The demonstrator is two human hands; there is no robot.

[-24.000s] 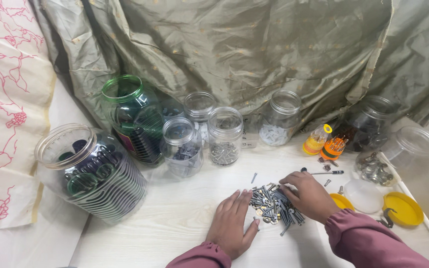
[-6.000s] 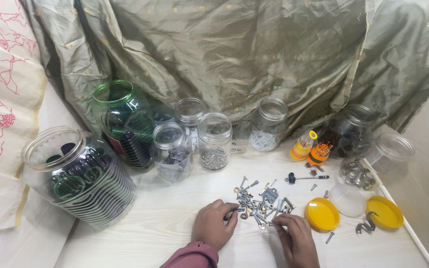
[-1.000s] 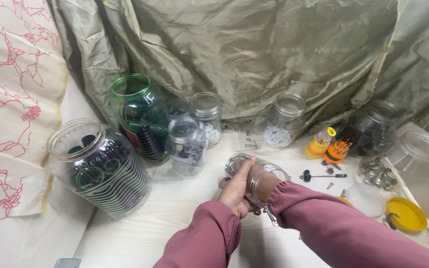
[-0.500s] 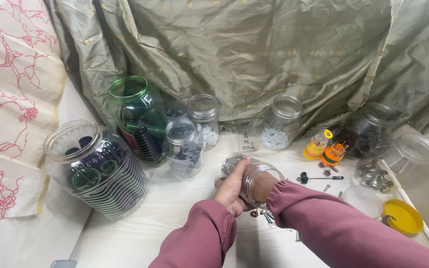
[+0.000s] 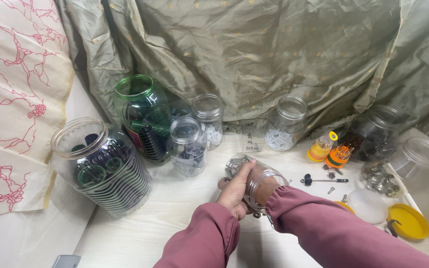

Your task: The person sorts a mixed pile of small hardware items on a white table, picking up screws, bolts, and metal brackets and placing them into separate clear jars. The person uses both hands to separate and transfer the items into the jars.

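Left hand [image 5: 235, 191] fingers grasp a tilted clear jar [image 5: 254, 181]; the right hand is inside it, fingers' state indeterminable. Pale wooden table [image 5: 175, 218], olive drape [image 5: 254, 54] behind.

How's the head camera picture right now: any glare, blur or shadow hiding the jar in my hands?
Head view: soft, even light and faint shadows. The clear jar is sharp, held by the left hand; the right hand shows dimly through its wall. Mild sheen on the big ribbed jar; the frame edges curve a little.
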